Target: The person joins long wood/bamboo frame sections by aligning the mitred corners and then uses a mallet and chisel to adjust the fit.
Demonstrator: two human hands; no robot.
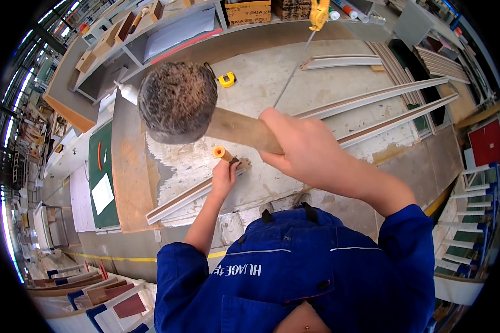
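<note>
A mallet point(178, 102) with a dark, worn round head is raised above the workbench, its head large in view at the upper left. My right hand point(308, 147) is closed round its pale wooden handle. Below the mallet, my left hand point(224, 180) grips what looks like a chisel point(220, 153), its yellowish handle end pointing up. The lower part of that tool is mostly hidden by my fingers. It stands over the far end of a white and brown moulding strip point(178, 204), which lies slanted on the bench. Whether its tip touches the strip, I cannot tell.
A yellow tape measure point(226, 79) lies on the bench point(261, 72). Long moulding strips point(372, 102) lie to the right. A yellow fitting point(319, 15) hangs at the top with a thin line below it. At left are a green mat point(103, 147) and a white sheet point(102, 193); shelving point(222, 16) stands behind.
</note>
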